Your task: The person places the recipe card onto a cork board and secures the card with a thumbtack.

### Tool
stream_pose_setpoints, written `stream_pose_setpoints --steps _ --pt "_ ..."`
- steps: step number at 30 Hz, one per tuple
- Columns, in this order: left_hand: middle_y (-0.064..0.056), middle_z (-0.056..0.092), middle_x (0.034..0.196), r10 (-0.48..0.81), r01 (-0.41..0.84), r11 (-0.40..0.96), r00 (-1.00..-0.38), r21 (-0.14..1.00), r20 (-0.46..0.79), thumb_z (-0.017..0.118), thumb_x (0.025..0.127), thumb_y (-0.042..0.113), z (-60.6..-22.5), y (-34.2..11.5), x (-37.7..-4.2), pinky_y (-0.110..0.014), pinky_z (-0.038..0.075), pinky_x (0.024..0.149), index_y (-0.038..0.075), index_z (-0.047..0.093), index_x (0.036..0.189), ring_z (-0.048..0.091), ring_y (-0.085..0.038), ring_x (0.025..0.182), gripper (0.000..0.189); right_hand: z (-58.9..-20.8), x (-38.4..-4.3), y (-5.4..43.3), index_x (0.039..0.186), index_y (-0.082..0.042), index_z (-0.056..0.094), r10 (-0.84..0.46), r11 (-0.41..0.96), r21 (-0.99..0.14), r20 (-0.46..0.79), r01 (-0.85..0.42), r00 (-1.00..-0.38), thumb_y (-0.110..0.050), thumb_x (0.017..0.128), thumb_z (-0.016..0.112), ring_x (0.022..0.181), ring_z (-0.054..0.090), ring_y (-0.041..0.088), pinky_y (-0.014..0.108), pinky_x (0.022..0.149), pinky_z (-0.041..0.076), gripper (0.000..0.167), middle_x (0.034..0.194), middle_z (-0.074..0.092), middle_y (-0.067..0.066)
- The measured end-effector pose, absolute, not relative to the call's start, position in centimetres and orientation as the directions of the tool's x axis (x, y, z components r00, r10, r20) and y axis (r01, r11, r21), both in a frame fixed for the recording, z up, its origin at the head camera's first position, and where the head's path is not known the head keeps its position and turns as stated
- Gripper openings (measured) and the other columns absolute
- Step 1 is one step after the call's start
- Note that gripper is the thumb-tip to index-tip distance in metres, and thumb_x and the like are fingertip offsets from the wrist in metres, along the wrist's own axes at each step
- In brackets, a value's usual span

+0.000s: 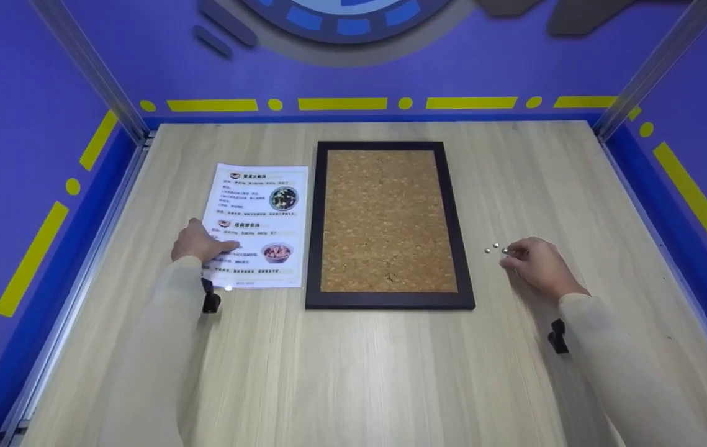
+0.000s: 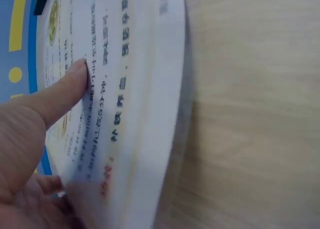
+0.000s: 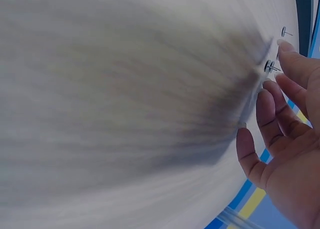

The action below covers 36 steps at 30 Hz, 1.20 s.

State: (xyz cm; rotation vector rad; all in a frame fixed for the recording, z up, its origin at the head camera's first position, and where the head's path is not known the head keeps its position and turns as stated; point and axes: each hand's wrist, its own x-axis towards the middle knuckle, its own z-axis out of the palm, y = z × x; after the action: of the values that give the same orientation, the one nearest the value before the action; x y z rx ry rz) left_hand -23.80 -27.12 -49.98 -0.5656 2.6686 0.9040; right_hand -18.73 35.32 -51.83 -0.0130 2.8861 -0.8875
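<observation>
A printed sheet of paper (image 1: pixel 263 233) with recipe text and two food pictures lies left of a cork board (image 1: pixel 387 220). My left hand (image 1: pixel 195 243) grips its left edge, thumb on top and fingers beneath; in the left wrist view the sheet (image 2: pixel 145 139) bows upward at its near edge. Right of the board lie small silver thumbtacks (image 1: pixel 487 251). Beside them my right hand (image 1: pixel 539 267) reaches with thumb and index finger apart. In the right wrist view, a thumbtack (image 3: pixel 269 66) stands point up by those fingertips, not visibly pinched.
A black frame (image 1: pixel 390 300) surrounds the cork board at the middle of the wooden table (image 1: pixel 353 372). Blue walls (image 1: pixel 353 81) with yellow marks enclose the table at the back and both sides. A black wrist strap part (image 1: pixel 210 298) shows at the left wrist.
</observation>
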Motion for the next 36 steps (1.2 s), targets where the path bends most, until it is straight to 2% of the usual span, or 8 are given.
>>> stream_pose_setpoints --steps 5,8,11,18,21,25,30,36 --pt "-0.025 0.056 0.113 -0.233 -0.392 0.67 -0.917 0.631 -0.323 0.066 0.093 0.016 -50.1 -27.7 -24.1 -0.042 0.052 0.078 -0.009 0.039 0.133 0.062 -0.035 0.095 0.055 -51.8 -18.9 35.3 0.114 0.006 0.067 -0.01 0.828 -0.556 -0.147 0.074 -0.989 -0.015 0.094 0.067 0.099 0.059 0.033 0.046 0.083 0.049 0.028 0.111 0.063 0.022" --pt "-0.027 0.053 0.119 -0.158 -0.342 0.617 -0.936 0.709 -0.314 0.056 0.097 0.009 -50.0 -28.2 -24.1 -0.042 0.051 0.083 -0.008 0.034 0.139 0.06 -0.036 0.1 0.051 -51.9 -19.0 35.2 0.114 0.006 0.067 -0.002 0.829 -0.552 -0.152 0.083 -0.988 -0.014 0.095 0.067 0.098 0.059 0.032 0.046 0.082 0.049 0.027 0.11 0.063 0.022" --pt "-0.025 0.054 0.123 -0.093 -0.308 0.556 -0.946 0.772 -0.31 0.052 0.099 0.006 -49.9 -28.7 -24.1 -0.038 0.05 0.084 -0.005 0.031 0.143 0.061 -0.032 0.101 0.05 -51.9 -19.1 35.3 0.111 0.006 0.068 -0.004 0.838 -0.54 -0.146 0.076 -0.989 -0.013 0.094 0.067 0.095 0.06 0.031 0.045 0.08 0.049 0.026 0.107 0.064 0.022" --pt "-0.023 0.053 0.131 -0.053 -0.353 0.309 -0.934 0.883 -0.355 0.047 0.101 0.001 -49.4 -29.9 -24.0 -0.028 0.054 0.076 0.001 0.028 0.147 0.066 -0.017 0.09 0.05 -52.1 -19.0 35.3 0.104 0.005 0.071 0.03 0.844 -0.526 -0.146 0.103 -0.989 -0.014 0.094 0.067 0.085 0.06 0.027 0.039 0.071 0.049 0.021 0.1 0.067 0.018" --pt "-0.02 0.05 0.134 -0.048 -0.365 0.19 -0.931 0.912 -0.362 0.046 0.102 0.001 -49.3 -30.2 -23.9 -0.03 0.056 0.078 0.003 0.027 0.147 0.068 -0.015 0.091 0.049 -52.1 -19.0 35.3 0.101 0.004 0.071 0.038 0.841 -0.529 -0.145 0.111 -0.989 -0.013 0.095 0.066 0.081 0.059 0.025 0.036 0.068 0.048 0.019 0.097 0.067 0.017" --pt "-0.015 0.055 0.131 -0.049 -0.363 0.069 -0.931 0.929 -0.361 0.046 0.104 0.005 -49.0 -29.9 -23.8 -0.032 0.057 0.081 0.007 0.031 0.142 0.07 -0.016 0.093 0.041 -52.3 -18.8 35.3 0.099 0.003 0.07 0.049 0.841 -0.527 -0.146 0.12 -0.988 -0.013 0.096 0.064 0.08 0.058 0.025 0.035 0.067 0.047 0.017 0.095 0.067 0.015" --pt "-0.013 0.056 0.132 -0.054 -0.364 0.012 -0.93 0.931 -0.363 0.046 0.104 0.007 -48.6 -27.7 -24.3 -0.032 0.055 0.084 0.01 0.034 0.141 0.067 -0.02 0.102 0.039 -52.3 -18.7 35.3 0.098 0.002 0.069 0.06 0.844 -0.521 -0.149 0.13 -0.987 -0.013 0.097 0.062 0.08 0.057 0.025 0.035 0.066 0.046 0.017 0.093 0.066 0.014" --pt "-0.017 0.053 0.137 -0.059 -0.322 -0.022 -0.945 0.947 -0.322 0.047 0.103 0.002 -49.0 -23.4 -25.2 -0.031 0.054 0.086 0.006 0.032 0.145 0.064 -0.022 0.107 0.045 -52.0 -18.7 35.4 0.098 0.002 0.068 0.055 0.822 -0.555 -0.146 0.128 -0.988 -0.013 0.098 0.061 0.081 0.055 0.025 0.034 0.065 0.045 0.016 0.091 0.064 0.013"
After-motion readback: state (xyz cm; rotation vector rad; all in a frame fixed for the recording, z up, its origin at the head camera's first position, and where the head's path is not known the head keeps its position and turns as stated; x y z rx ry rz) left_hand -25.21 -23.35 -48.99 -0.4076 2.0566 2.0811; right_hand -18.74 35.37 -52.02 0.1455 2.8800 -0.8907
